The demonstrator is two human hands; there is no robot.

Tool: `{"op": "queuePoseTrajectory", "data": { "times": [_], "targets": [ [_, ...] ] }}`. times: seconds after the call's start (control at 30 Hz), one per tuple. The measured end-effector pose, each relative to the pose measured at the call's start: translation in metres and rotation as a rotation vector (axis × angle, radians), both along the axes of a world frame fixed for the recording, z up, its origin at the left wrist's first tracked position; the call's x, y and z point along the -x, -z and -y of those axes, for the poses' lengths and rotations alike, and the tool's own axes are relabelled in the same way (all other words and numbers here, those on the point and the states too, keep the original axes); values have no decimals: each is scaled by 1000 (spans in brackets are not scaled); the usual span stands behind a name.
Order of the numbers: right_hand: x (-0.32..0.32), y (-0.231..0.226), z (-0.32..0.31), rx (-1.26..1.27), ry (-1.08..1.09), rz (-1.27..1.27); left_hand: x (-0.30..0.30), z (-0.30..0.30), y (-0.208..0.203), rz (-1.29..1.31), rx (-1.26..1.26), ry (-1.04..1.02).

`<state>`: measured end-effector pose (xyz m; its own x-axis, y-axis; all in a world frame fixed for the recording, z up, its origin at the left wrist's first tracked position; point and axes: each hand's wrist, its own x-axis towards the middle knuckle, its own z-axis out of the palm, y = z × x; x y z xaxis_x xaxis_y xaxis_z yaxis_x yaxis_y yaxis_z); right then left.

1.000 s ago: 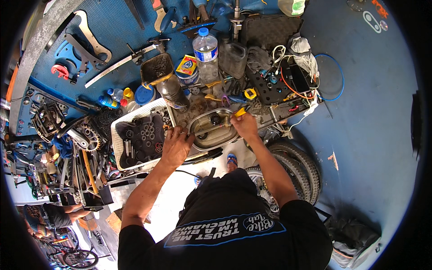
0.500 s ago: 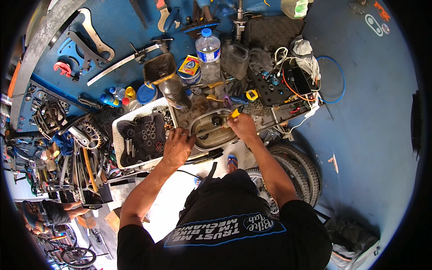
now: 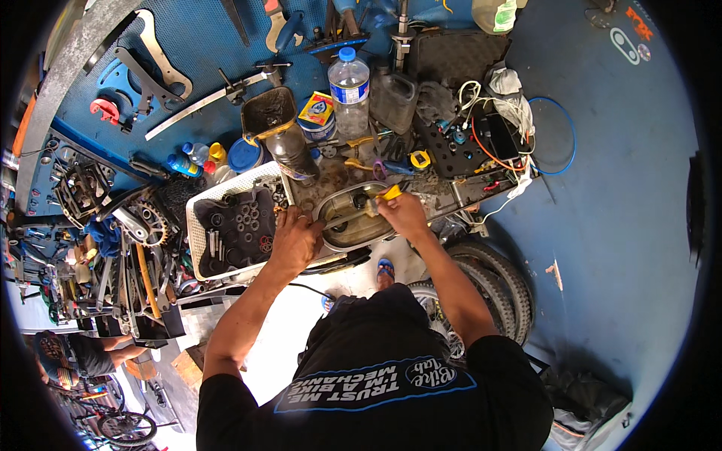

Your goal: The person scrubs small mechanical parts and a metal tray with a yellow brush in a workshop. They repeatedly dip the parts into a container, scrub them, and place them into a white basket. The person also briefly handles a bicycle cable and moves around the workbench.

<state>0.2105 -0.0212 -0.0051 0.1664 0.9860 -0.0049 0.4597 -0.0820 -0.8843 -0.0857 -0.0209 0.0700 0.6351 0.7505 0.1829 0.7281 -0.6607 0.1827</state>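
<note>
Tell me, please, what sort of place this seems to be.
It is most likely a bicycle repair workshop: hand tools hang on the blue wall, a bike crank is at the left, and knobbly tyres are at the right.

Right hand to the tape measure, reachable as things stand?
Probably yes: the tape measure lies on the bench just beyond the right hand, with nothing tall between. But its fingers hold a yellow handle, which likely needs setting down first.

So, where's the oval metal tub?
Near the head view's middle, between the left hand and right hand, the oval metal tub sits right of the white plastic basket.
</note>
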Motion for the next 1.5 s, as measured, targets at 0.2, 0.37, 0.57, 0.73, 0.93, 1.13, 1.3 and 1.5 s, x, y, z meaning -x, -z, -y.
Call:
{"op": "queuePoseTrajectory", "data": {
  "times": [0.2,0.37,0.57,0.73,0.93,1.13,1.3,1.5],
  "targets": [
    [-5,2,-5,73,-5,-49,0,1,1,3,1,-7],
    [-7,2,-8,39,19,137,0,3,1,16,13,-27],
    [-8,0,-7,43,1,71,0,5,3,43,10,-46],
    [-8,0,-8,-9,41,101,0,6,7,71,14,-58],
    [-15,3,-7,19,110,237,-1,8,11,132,-9,-103],
    [-32,-8,14,-87,75,404,-3,7,-39,292,-67,-151],
    [-41,-20,32,-146,104,270,-12,37,-71,432,-162,-160],
    [-43,-31,39,-83,132,355,-18,52,-13,353,353,-310]
  ]
}}
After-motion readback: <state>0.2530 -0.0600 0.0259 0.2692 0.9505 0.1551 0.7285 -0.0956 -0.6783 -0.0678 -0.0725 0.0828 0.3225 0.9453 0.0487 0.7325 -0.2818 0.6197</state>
